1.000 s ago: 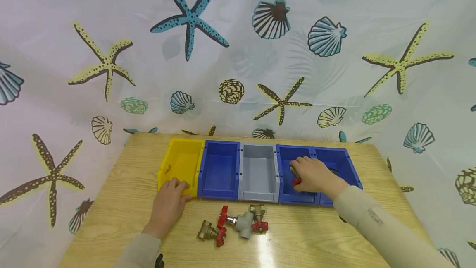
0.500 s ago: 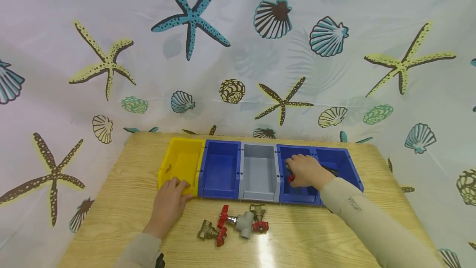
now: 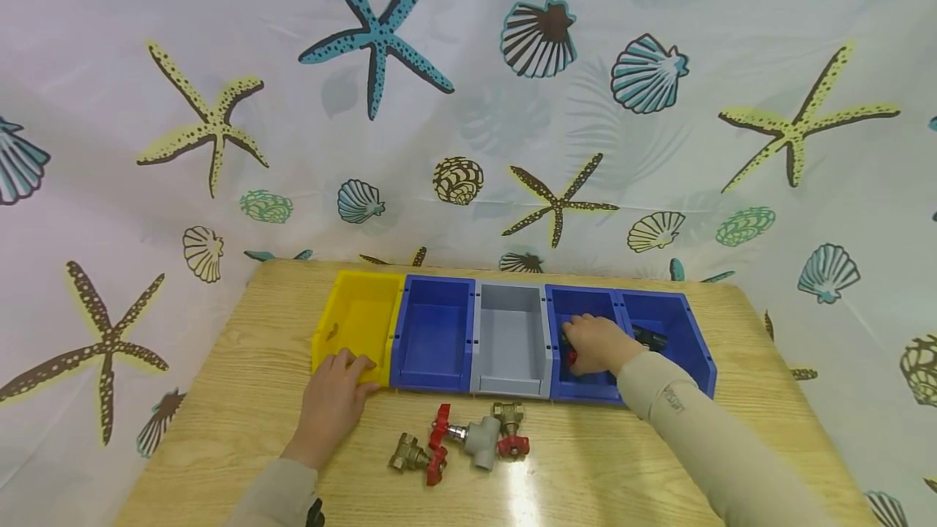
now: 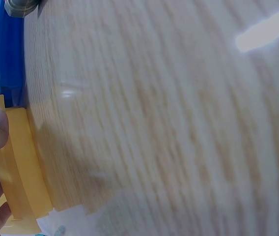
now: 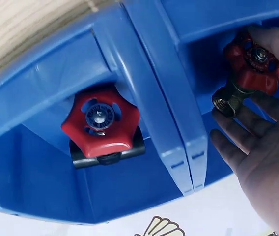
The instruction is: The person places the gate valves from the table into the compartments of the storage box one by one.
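My right hand is down inside the blue bin right of the grey one and holds a brass valve with a red handwheel. In the right wrist view the thumb lies at the wheel while the fingers reach under the brass body. My left hand grips the front edge of the yellow bin, fingers curled over the rim. A black valve, its red wheel seen from the right wrist, lies in the rightmost blue bin.
Between the hands on the wooden table lie two brass valves and a grey valve, all with red wheels. A blue bin and a grey bin stand between yellow and right-hand blue bins. A patterned cloth hangs behind.
My right hand has shifted slightly left within the blue bin with the brass valve, uncovering more of the black valve in the rightmost bin. The left hand stays in place.
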### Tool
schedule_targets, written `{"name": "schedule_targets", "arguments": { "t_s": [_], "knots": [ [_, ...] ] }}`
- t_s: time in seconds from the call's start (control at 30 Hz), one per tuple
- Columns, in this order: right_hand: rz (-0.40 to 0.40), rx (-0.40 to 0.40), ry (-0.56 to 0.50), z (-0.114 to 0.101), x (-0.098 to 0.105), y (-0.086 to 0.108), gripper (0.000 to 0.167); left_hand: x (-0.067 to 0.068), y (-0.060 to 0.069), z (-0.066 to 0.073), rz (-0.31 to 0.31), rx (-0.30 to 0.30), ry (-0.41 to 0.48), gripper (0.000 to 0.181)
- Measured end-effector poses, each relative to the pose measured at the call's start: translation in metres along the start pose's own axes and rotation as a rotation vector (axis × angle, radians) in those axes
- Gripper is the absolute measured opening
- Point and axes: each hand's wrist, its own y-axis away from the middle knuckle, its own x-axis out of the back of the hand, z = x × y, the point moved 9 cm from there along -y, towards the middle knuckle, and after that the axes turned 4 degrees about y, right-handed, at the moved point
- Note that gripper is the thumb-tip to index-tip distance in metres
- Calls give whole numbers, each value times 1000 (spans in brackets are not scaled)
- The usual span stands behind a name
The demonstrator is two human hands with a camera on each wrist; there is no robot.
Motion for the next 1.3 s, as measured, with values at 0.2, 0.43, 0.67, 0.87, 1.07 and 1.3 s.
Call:
{"name": "schedule_targets", "arguments": {
  "t_s": [0.2, 0.43, 0.67, 0.87, 1.07, 1.3],
  "knots": [
    [-3, -9, 11, 0, -6, -1, 65, -2, 0, -1, -8, 0, -2, 29],
    [-19, -51, 11, 3, -12, -4, 71, -2, 1, -1, -23, 6, 4, 28],
    [-37, -77, -12, 3, -13, -3, 74, -2, 2, -1, -32, 5, 2, 28],
    [-29, -83, -37, 5, -13, -1, 72, -1, 1, -1, -29, 3, 2, 27],
    [-27, -86, -35, 5, -14, -1, 69, 0, 1, 0, -18, -3, -3, 28],
    [-32, -86, -23, 7, -13, 0, 72, -2, 0, -1, -29, 6, -4, 28]
  ]
}}
